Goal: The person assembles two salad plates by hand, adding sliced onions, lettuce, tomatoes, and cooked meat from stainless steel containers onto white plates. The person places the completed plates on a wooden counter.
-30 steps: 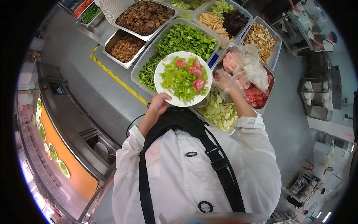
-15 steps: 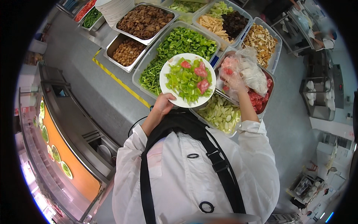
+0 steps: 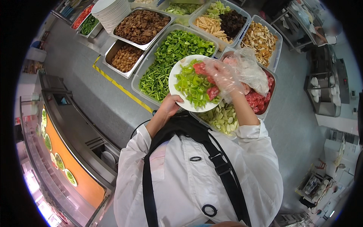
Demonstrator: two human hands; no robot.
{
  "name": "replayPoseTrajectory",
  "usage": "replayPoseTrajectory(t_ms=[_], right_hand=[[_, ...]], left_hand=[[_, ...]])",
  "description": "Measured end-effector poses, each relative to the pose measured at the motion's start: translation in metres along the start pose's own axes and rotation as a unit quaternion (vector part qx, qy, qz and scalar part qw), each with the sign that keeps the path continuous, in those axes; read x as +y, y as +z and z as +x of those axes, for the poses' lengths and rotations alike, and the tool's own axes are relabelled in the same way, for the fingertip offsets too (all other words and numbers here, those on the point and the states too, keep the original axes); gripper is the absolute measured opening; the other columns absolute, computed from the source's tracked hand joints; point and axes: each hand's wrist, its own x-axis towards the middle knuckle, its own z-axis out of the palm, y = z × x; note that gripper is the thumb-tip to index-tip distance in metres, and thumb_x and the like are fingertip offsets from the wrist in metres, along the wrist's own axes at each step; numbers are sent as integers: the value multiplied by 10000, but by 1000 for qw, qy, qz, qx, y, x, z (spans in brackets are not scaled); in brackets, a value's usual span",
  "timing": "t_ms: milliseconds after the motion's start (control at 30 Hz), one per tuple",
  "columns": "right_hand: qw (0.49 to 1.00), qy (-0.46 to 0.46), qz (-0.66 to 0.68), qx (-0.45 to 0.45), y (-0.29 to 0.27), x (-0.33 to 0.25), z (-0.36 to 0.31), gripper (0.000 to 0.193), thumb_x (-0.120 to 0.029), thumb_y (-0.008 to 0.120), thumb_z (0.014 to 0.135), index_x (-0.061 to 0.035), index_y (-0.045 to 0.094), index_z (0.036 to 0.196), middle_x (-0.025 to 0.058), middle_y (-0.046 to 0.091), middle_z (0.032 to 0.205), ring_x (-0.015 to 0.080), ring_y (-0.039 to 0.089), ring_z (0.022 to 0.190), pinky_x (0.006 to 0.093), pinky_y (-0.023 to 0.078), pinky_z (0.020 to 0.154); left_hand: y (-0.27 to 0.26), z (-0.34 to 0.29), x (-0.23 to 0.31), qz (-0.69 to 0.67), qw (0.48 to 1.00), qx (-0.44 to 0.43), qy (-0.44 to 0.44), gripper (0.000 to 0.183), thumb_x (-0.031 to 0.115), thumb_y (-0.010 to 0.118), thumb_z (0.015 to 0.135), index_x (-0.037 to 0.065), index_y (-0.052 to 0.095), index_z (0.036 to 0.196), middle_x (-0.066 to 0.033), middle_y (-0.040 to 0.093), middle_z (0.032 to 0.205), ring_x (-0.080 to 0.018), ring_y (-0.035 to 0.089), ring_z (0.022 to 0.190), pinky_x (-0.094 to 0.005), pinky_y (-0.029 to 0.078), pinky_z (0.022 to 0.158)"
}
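Note:
My left hand point(image 3: 170, 106) is closed on the lower left rim of a white round plate point(image 3: 174, 90), thumb on top. Cut green peppers point(image 3: 191, 85) cover the plate, with red, white-flecked meat slices point(image 3: 213, 92) among them. Over the plate's right side is my right hand point(image 3: 222, 75) in a clear plastic glove. Its fingers are bunched at a red meat slice point(image 3: 199, 68) near the far rim; the glove partly hides them. Right of it, a steel tray point(image 3: 269, 104) holds red meat point(image 3: 259, 101) and a clear plastic bag point(image 3: 249, 73) with pale contents.
A tub of green peppers and cut green stalks point(image 3: 136, 81) lies beyond the plate; pale green slices point(image 3: 223, 117) are below it. Farther out are brown meat trays point(image 3: 141, 26), stacked plates point(image 3: 109, 13), a divided tub point(image 3: 236, 26) and sliced tofu-like pieces point(image 3: 261, 39).
My right hand has moved left from the meat tray to over the plate. The plate, still in my left hand, has shifted slightly right.

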Motion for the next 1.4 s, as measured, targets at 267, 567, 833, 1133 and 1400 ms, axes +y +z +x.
replayPoseTrajectory(t_ms=[267, 567, 833, 1133, 1400], right_hand=[[999, 36, 2, -8, -15, 24, -6, 333, -258, 506, 904, -53, 552, 1162, 83, 573, 1139, 169, 514, 1077, 289, 370, 948], [983, 113, 135, 51, -49, 60, -19, 237, -242, 511, 895, -54, 584, 1021, 89, 625, 968, 233, 593, 894, 368, 465, 804], [854, 68, -482, -181, -37, 141, -32, 243, -217, 503, 836, -48, 589, 988, 186, 572, 1057, 343, 550, 983, 401, 444, 834], [803, 3, -564, -193, -49, 124, -31, 208, -167, 478, 826, -75, 601, 967, 130, 599, 1028, 267, 569, 991, 383, 435, 865], [917, -12, -387, -100, -64, 126, -16, 196, -96, 577, 745, -89, 606, 939, 145, 607, 848, 317, 572, 844, 391, 442, 776]], left_hand=[[-4, 1, -1, -7, 1000, 2, 1, 618, -93, 459, 602, -34, 448, 1217, -157, 568, 1133, -296, 574, 1018, -395, 473, 884], [-31, -4, -1, -28, 999, 3, 18, 631, -57, 503, 608, -9, 440, 1234, -133, 545, 1185, -295, 533, 1086, -428, 419, 952], [-44, -14, 7, -36, 998, 23, 34, 624, -41, 499, 627, -7, 430, 1246, -135, 533, 1204, -298, 516, 1111, -428, 397, 976], [-51, -23, 8, -28, 998, 27, 41, 621, -49, 487, 637, -17, 419, 1253, -149, 527, 1210, -315, 516, 1110, -442, 412, 959], [-56, -17, 5, -37, 999, 14, 35, 643, -59, 493, 623, -13, 415, 1260, -139, 522, 1219, -306, 506, 1122, -437, 413, 957]])
